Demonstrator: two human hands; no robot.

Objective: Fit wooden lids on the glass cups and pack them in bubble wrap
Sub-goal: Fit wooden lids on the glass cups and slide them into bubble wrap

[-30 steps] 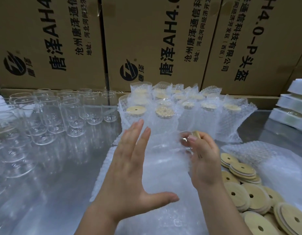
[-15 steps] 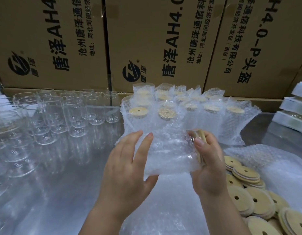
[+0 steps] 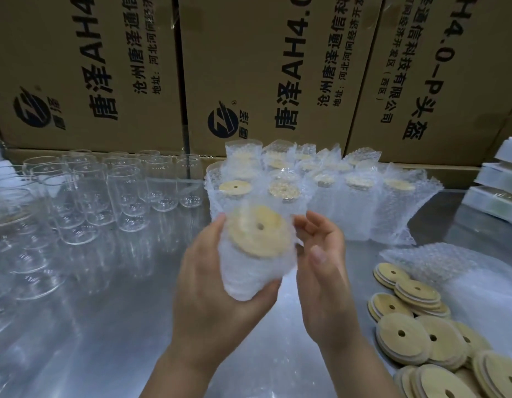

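Note:
My left hand point(image 3: 208, 285) grips a glass cup wrapped in bubble wrap point(image 3: 249, 274), tilted so its round wooden lid point(image 3: 259, 229) with a centre hole faces me. My right hand point(image 3: 323, 271) hovers just right of it, fingers loosely curled, fingertips near the wrap's upper edge; I cannot tell whether they touch it. Several wrapped, lidded cups point(image 3: 315, 191) stand in rows behind. Bare glass cups point(image 3: 85, 196) stand at the left. Loose wooden lids point(image 3: 415, 326) lie piled at the right.
Large printed cardboard boxes point(image 3: 249, 70) wall off the back of the metal table point(image 3: 91, 326). Loose bubble wrap sheets point(image 3: 450, 271) lie at the right above the lids. White stacked packs point(image 3: 499, 182) sit at the far right edge.
The cup lay sideways in the bubble wrap between both hands; now my left hand alone holds it, lifted and turned with the lid toward me. My right hand has let go.

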